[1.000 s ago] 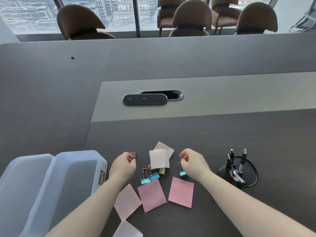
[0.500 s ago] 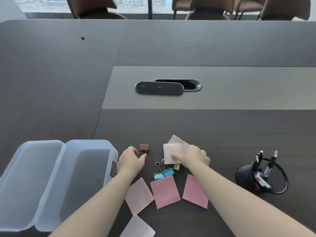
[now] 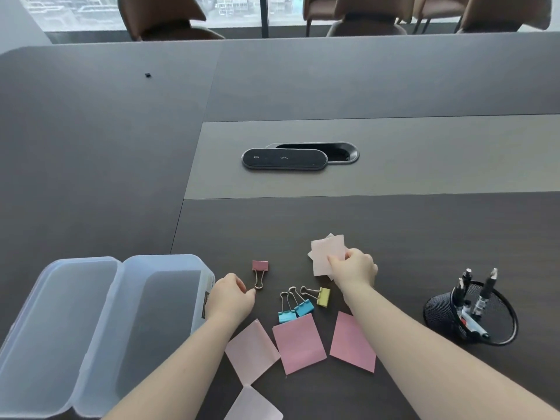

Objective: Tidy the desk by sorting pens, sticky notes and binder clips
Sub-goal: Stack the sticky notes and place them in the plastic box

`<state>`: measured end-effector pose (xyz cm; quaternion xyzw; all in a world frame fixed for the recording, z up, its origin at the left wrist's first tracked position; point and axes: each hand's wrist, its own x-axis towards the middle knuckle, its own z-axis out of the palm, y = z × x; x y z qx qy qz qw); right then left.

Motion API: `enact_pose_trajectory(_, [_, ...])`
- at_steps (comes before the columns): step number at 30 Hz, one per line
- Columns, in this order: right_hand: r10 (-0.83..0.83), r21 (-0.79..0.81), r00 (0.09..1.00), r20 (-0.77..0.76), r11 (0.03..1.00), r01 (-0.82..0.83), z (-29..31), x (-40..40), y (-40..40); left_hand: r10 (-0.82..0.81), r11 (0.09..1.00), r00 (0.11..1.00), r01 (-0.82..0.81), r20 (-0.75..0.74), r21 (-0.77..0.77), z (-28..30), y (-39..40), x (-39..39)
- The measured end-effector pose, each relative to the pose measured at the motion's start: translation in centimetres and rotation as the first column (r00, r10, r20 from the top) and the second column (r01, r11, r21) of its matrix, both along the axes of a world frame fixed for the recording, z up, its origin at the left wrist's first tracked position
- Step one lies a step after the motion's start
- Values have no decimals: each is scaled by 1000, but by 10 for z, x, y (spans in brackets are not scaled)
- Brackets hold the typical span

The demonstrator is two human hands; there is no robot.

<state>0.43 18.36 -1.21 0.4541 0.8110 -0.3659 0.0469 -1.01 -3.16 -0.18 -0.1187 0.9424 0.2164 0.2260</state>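
My right hand (image 3: 356, 268) pinches two pale pink sticky notes (image 3: 325, 254) lying on the dark desk. My left hand (image 3: 231, 297) touches the wire handle of a pink binder clip (image 3: 260, 268) with its fingertips. Two blue binder clips (image 3: 295, 310) and a yellow binder clip (image 3: 322, 296) lie between my hands. Nearer me lie a pale pink note (image 3: 251, 351), two darker pink notes (image 3: 298, 344) (image 3: 353, 341), and another pale note (image 3: 254, 406) at the bottom edge. A black mesh cup (image 3: 442, 313) at right holds several pens (image 3: 474, 301).
An open translucent plastic box (image 3: 163, 298) with its hinged lid (image 3: 60, 313) stands at the left. A black oval cable-port cover (image 3: 285, 158) sits mid-desk on a grey strip. Brown chairs stand behind the desk's far edge.
My right hand moved from the blue clip up to the pale notes and took hold of them, uncovering the yellow clip. My left hand let go of the pink clip, which now lies flat.
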Motion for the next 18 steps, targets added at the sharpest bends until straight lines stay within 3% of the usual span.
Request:
enact_pose_trajectory(4, [143,121,990,-13,983,-140,2,-6,0,-162,985,982,167,97,-43,5,-5,14])
enact_pose_trajectory(7, [336,177,934,126,918,-354,4,-9,9,-304,944,928,324,215,-68,11,-8,21])
enact_pose_trajectory(10, [421,173,863,280,862,-476,3,-9,12,-408,881,869,455,278,-131,15,-7,26])
enact_pose_trajectory(14, [457,163,815,356,829,-535,6,-12,9,-533,725,795,605,289,-329,13,-1,39])
enact_pose_trajectory(18, [447,16,867,219,887,-461,7,-11,11,-498,722,806,590,320,-361,12,3,39])
